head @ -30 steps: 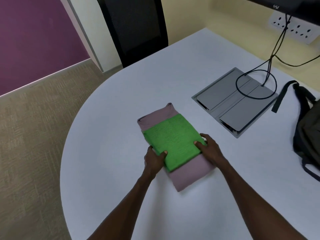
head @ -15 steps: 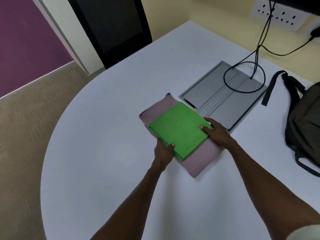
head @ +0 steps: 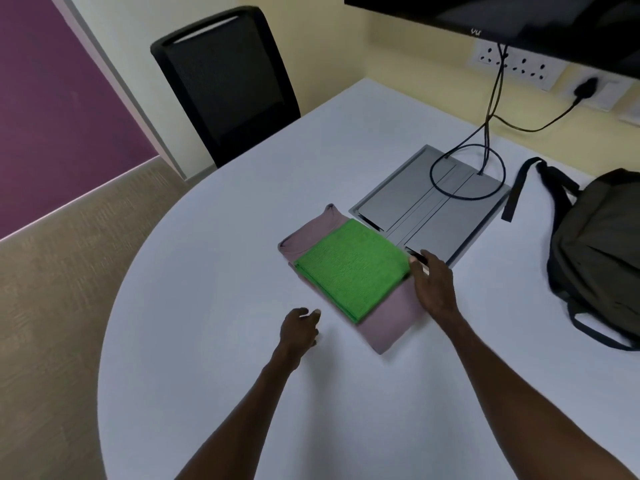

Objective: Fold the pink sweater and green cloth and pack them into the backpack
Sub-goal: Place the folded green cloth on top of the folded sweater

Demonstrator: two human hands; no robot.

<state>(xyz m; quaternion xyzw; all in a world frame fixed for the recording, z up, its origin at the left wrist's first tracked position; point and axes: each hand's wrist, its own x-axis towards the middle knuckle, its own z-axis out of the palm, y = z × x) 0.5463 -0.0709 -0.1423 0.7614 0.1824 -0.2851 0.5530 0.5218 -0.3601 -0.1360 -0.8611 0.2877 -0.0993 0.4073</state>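
office — mesh chair (head: 225, 81), monitor (head: 502, 15)

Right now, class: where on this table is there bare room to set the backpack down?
Bare white table lies left of the left hand and between the forearms. It is crowded rightward: green cloth on pink sweater, cable box lid, backpack.

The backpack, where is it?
In the head view, the backpack sits on the white table at the far right, beside the grey floor-box lid and apart from the folded clothes.
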